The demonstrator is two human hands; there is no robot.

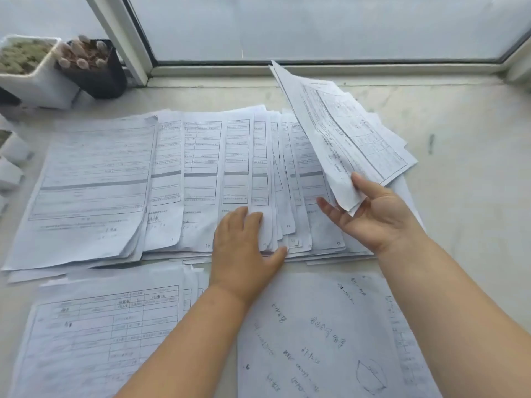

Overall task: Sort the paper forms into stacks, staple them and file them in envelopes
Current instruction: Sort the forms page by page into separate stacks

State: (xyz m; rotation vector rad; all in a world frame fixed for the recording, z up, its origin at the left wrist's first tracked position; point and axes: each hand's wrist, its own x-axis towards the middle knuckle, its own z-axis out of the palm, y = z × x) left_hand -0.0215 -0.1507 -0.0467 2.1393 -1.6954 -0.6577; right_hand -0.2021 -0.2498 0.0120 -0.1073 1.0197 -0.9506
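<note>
Right hand [370,214] grip pinches a lifted sheaf of forms [339,133] at its near corner, long axis running to upper left. Left hand [244,248] flat, fingers straight, pressing the fanned forms [201,179] mid-frame on the bench [459,139], directly left of the sheaf.

A pale, marbled desk [459,116] runs up to a large window [316,24] with a white frame [126,38], its glass glowing with soft daylight. At far left stand a white planter [31,79] and a black pot [97,73] of small succulents.
</note>
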